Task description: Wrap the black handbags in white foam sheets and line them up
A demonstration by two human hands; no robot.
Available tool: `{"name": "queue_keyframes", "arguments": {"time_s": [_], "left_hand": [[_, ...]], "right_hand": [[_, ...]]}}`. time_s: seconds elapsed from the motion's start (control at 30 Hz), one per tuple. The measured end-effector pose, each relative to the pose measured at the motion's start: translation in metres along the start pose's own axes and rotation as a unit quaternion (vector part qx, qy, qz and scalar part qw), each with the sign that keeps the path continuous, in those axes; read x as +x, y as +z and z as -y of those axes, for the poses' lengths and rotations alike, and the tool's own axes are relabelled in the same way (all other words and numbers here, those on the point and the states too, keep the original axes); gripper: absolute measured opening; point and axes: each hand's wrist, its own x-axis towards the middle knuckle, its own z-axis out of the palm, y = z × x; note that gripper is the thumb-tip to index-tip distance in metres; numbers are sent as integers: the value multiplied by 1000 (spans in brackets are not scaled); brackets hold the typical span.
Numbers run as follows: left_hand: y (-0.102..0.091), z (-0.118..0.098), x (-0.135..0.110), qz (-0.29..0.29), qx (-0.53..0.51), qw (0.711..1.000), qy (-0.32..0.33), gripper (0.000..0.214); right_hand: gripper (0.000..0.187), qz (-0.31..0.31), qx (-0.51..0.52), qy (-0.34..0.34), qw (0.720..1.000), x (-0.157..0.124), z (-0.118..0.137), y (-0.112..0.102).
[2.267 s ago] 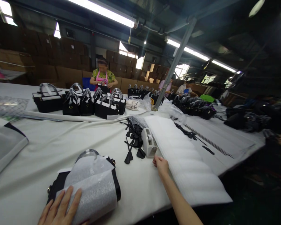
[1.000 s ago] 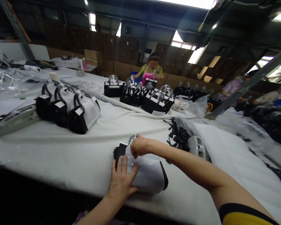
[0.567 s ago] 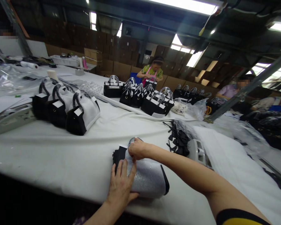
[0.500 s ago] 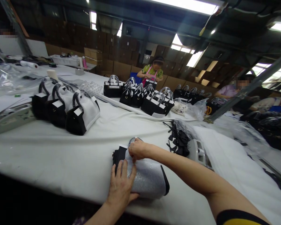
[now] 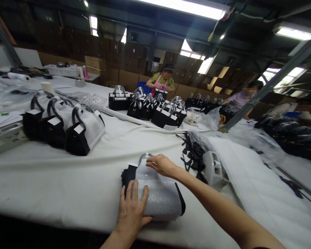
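A black handbag (image 5: 131,174) lies in front of me on the white-covered table. A whitish, translucent foam sheet (image 5: 162,199) wraps its middle, leaving the black ends showing. Its handle (image 5: 144,157), in clear wrapping, points away from me. My left hand (image 5: 132,207) rests spread on the bag's near left part, thumb along the lower edge. Over the sheet's upper part, beside the handle, is my right hand (image 5: 162,165), fingers stretched out and nothing visible in them; whether the fingertips touch the sheet I cannot tell.
Three wrapped black handbags (image 5: 77,138) stand to the left. Black straps (image 5: 194,155) and a white tape dispenser (image 5: 213,169) lie right of my bag, by a stack of white foam sheets (image 5: 238,162). More handbags (image 5: 166,116) stand farther back, near a person in a pink apron (image 5: 159,83).
My right hand has opened from a closed grip at the sheet's top near the handle and shifted slightly right. The left hand stays spread on the bag. The view has turned slightly.
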Motion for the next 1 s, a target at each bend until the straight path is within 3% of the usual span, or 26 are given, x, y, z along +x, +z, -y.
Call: {"name": "queue_keyframes", "arguments": {"time_s": [0.13, 0.23, 0.33, 0.43, 0.57, 0.73, 0.9, 1.0], "left_hand": [[0, 0, -3, -3, -9, 1000, 3, 91], [-2, -2, -4, -5, -12, 1000, 4, 90], [-15, -5, 4, 4, -4, 1000, 17, 76], [-28, -8, 26, 17, -3, 999, 47, 58], [-28, -7, 56, 81, -24, 995, 59, 69], [-20, 5, 71, 192, -100, 974, 60, 78], [-29, 2, 72, 207, -148, 966, 37, 78], [-29, 2, 73, 186, -170, 968, 9, 74]], "right_hand": [[40, -70, 52, 51, 995, -64, 5, 9], [54, -36, 63, 78, 994, -102, 11, 37], [69, -14, 60, 107, 992, -120, 18, 62], [70, -29, 53, 126, 990, -123, 22, 72], [67, -45, 32, 115, 992, -121, 19, 76], [63, -102, 4, 95, 990, -113, -8, 101], [59, -167, 3, 70, 983, -107, -33, 124], [65, -256, 7, 120, 959, -108, -33, 129]]}}
